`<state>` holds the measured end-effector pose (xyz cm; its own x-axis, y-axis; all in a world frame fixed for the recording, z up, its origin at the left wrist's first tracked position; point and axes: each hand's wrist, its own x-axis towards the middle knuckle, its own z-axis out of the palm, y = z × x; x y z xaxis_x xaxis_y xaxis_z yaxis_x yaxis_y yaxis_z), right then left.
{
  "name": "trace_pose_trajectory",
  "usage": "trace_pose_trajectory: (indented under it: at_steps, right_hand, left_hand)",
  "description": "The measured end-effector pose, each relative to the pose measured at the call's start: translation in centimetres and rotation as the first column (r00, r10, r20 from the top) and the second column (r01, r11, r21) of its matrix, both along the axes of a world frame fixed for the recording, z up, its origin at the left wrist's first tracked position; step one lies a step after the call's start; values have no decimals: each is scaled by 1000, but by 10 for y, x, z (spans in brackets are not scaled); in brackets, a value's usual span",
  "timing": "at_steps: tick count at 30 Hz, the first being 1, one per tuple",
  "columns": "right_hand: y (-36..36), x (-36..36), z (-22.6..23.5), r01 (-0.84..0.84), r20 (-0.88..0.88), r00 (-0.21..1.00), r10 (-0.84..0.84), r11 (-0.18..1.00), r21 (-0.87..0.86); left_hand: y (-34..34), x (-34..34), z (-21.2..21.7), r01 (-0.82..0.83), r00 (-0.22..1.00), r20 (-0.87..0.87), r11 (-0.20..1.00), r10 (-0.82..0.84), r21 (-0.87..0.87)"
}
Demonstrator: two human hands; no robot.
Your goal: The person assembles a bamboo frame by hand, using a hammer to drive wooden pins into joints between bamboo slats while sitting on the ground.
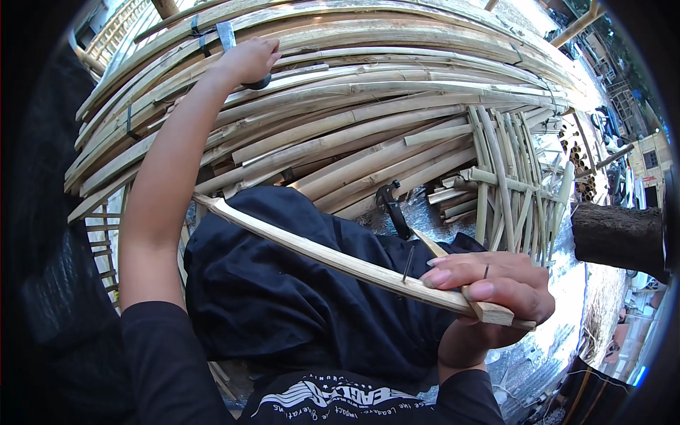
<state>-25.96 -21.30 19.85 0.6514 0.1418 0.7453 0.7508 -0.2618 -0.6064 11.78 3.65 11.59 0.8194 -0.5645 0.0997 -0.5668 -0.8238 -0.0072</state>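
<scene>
Big curved frame of split bamboo slats point(368, 106) fills the upper view, lashed with dark ties. Dark blue cloth point(283, 283) over the lap below. Long bamboo strip point(333, 258) runs diagonally across the cloth, a thin nail point(409, 262) stuck in it. Right hand point(492, 287) closed around the strip's near end. Left hand point(249, 60) reaches up, fingers curled on a small dark object point(259, 82) against the slats. Black hammer point(392, 205) lies by the frame.

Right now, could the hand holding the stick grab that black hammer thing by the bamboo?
Probably not. The right hand is full, gripping the bamboo strip and a nail. The black tool lies close above it, nothing between, but the fingers aren't free.
</scene>
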Motion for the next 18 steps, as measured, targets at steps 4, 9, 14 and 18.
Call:
trace_pose_trajectory:
  at_steps: [4,9,14,18]
  right_hand:
    - [-30,4,3,-118,-56,992,115,992,-44]
    - [-47,7,17,-136,-151,981,124,988,-72]
    - [-65,12,23,-221,-264,941,212,975,-4]
    - [-74,11,20,-253,-273,927,258,966,54]
  left_hand:
    - [-24,62,-33,8,1000,-10,975,-6,223]
    - [-43,91,-57,-7,999,34,937,-6,350]
    - [-59,104,-58,-28,992,-106,923,74,384]
    - [-61,114,-56,34,996,-84,911,1,411]
